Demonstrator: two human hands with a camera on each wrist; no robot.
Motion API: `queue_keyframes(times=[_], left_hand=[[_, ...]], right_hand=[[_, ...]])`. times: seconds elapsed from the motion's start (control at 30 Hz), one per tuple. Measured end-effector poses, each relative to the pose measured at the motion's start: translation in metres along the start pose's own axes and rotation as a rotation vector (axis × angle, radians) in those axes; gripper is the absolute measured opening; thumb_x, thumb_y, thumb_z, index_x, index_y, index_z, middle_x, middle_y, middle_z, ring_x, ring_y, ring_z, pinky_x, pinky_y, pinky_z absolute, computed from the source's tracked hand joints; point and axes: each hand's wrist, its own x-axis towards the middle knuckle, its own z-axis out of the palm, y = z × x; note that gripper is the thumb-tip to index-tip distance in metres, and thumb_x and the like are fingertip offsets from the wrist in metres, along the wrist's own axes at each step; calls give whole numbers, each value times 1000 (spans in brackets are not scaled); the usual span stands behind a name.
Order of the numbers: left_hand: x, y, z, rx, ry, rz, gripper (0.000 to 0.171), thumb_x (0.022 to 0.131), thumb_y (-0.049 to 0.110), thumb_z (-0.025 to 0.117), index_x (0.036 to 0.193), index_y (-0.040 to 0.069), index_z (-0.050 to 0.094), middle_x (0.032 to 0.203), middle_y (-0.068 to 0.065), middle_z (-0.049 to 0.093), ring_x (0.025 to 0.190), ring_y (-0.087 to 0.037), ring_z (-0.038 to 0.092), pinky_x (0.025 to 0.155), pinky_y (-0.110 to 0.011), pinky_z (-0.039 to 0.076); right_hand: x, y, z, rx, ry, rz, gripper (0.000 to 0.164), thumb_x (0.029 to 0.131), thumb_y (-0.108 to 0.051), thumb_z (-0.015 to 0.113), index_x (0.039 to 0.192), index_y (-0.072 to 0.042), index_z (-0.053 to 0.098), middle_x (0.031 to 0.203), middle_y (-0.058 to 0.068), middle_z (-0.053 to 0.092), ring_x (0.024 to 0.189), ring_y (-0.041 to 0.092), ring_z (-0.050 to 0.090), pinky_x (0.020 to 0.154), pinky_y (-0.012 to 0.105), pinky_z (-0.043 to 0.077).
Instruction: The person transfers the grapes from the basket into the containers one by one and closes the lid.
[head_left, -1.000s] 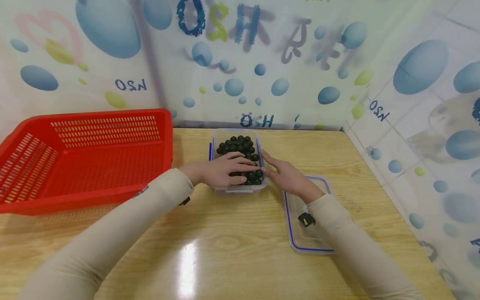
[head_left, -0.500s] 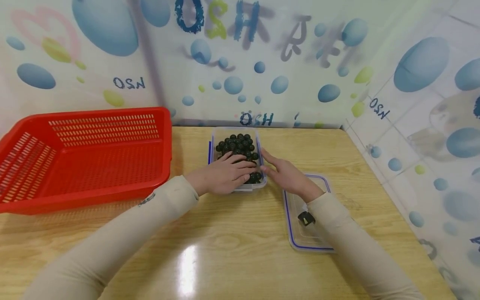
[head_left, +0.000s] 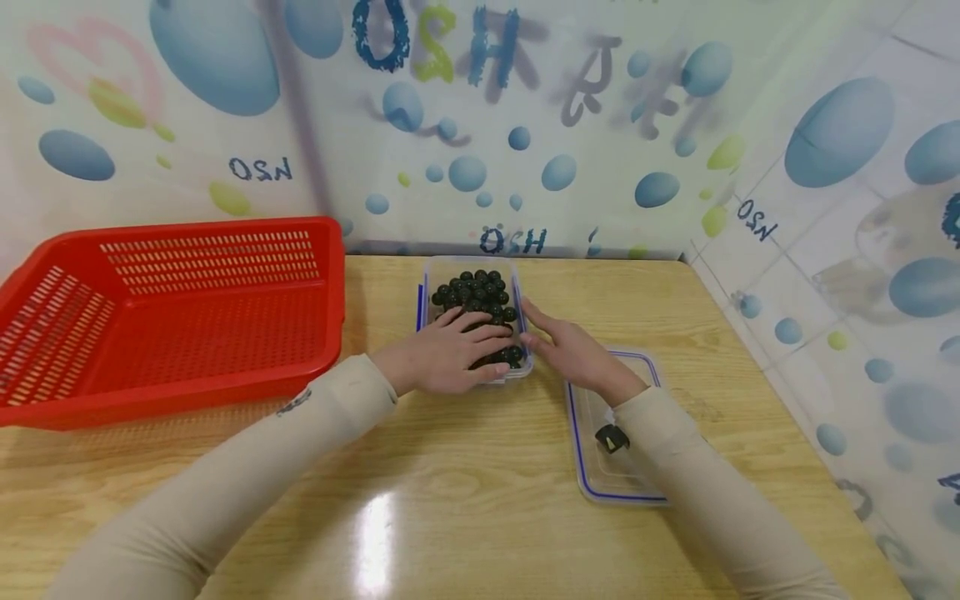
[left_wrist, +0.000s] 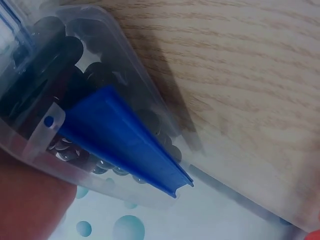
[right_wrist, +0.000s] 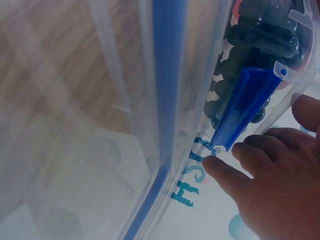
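A clear plastic container point(head_left: 438, 268) with a pile of shiny black balls point(head_left: 467, 292) stands near the table's back edge. My left hand point(head_left: 446, 354) lies over the front part of the pile, fingers spread, palm down, covering some balls. Along the container's right side, my right hand point(head_left: 573, 354) touches the wall with fairly straight fingers. Blue clasp flaps hang from the sides: one flap point(left_wrist: 120, 135) in the left wrist view, another flap point(right_wrist: 245, 107) beside the right fingers point(right_wrist: 225, 175) in the right wrist view.
Right of the container, a clear lid point(head_left: 592, 471) with a blue seal lies flat, partly under the right forearm. A small black piece point(head_left: 612, 438) shows by the right cuff. A red slotted basket point(head_left: 202, 333) stands at left. Behind the wooden table point(head_left: 465, 508) hangs a patterned sheet point(head_left: 480, 125).
My left hand has drawn slightly toward the container's near left corner, and its fingers have then spread a little over the balls. The right hand stays against the side.
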Motion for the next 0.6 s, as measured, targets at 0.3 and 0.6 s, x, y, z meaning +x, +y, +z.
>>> queue_keyframes(times=[0.3,0.6], left_hand=[[4,3,3,-75,60,4,65,101,61,20,155,25,30,160,5,24,148,-22,6,115,-55,-3],[-2,56,-17,-488,522,-87,28,100,20,57,120,2,63,102,-4,67,91,-16,62,80,-33,53]], right_hand=[[-6,8,-1,-24,12,-6,62,106,-38,41,158,-18,14,160,5,18,142,28,27,113,49,26],[-53,16,-32,-51,208,59,49,105,-25,49,148,-3,41,132,17,58,118,34,56,98,49,45]])
